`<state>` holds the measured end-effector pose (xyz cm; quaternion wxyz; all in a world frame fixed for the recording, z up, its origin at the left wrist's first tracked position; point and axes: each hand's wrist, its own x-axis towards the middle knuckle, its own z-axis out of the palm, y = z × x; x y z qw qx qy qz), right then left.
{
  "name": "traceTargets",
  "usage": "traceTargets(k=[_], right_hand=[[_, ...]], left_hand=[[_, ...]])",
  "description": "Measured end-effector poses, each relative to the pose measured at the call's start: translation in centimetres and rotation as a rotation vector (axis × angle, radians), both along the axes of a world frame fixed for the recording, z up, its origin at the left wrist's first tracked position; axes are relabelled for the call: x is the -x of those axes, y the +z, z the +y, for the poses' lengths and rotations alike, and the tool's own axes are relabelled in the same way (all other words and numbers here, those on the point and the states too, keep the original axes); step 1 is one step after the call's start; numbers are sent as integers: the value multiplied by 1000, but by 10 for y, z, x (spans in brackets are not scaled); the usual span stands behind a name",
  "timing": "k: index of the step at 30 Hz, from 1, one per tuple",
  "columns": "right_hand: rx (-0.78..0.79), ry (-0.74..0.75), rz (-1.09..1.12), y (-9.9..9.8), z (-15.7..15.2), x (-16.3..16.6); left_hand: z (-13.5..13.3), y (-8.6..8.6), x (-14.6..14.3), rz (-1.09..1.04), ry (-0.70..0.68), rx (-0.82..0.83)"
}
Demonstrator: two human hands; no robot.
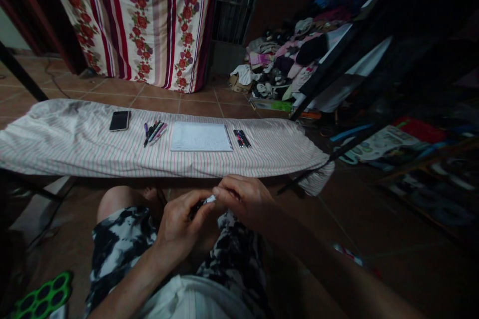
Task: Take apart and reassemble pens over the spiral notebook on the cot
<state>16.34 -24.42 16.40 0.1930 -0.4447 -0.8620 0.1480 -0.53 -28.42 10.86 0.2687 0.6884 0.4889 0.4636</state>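
Both my hands meet over my lap, in front of the striped ironing board (75, 144). My left hand (178, 224) is closed around the dark barrel of a pen (202, 203). My right hand (243, 198) pinches the pen's pale end with thumb and fingers. On the board lie a spiral notebook (200, 137), a bunch of pens (154, 132) to its left, a smaller group of dark pens (242, 138) to its right, and a black phone (119, 120) further left.
A floral curtain (149, 20) hangs behind the board. A heap of clothes (284, 65) lies on the tiled floor at the back right. Dark frames and printed sheets (377, 142) crowd the right. A green perforated object (41, 296) sits at the lower left.
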Motion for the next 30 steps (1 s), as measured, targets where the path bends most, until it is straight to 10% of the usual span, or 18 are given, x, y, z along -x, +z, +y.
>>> traceTargets(k=[30], right_hand=[[104,-19,166,-6,-8,0]], left_hand=[[1,-1,2,-6,-5,69]])
